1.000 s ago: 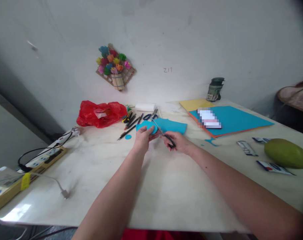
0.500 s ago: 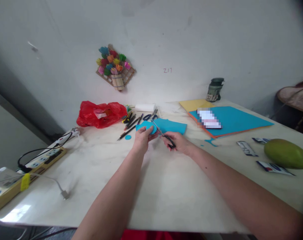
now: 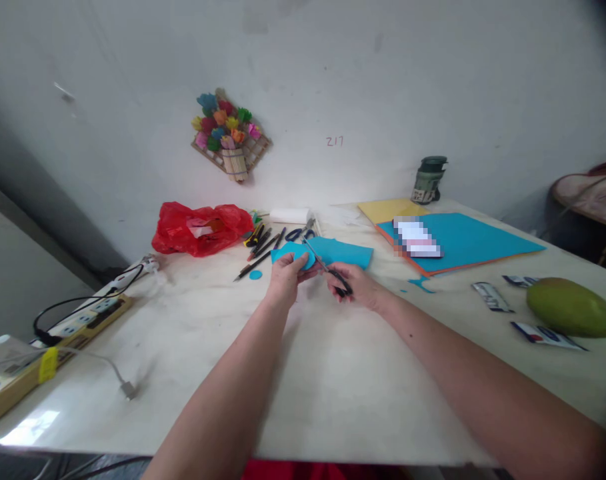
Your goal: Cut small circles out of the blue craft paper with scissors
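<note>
Between its thumb and fingers my left hand (image 3: pixel 286 272) pinches a piece of blue paper (image 3: pixel 309 260) with a rounded edge. My right hand (image 3: pixel 351 283) is closed around the black handles of a pair of scissors (image 3: pixel 339 279). The blades point up and left, at the edge of the held paper. Behind both hands lies a larger blue sheet (image 3: pixel 350 251), partly covered by them. A small blue paper circle (image 3: pixel 255 275) rests on the table left of my left hand.
Pens (image 3: pixel 263 250), a second pair of scissors (image 3: pixel 295 235) and a red plastic bag (image 3: pixel 200 230) lie behind to the left. Coloured sheets (image 3: pixel 473 240) bear a phone (image 3: pixel 417 238) on the right, near a bottle (image 3: pixel 429 180) and a green mango (image 3: pixel 570 307). A power strip (image 3: pixel 90 320) runs along the left.
The scissors' black handles have spread slightly apart in my right hand. My left hand and the paper stay in nearly the same place.
</note>
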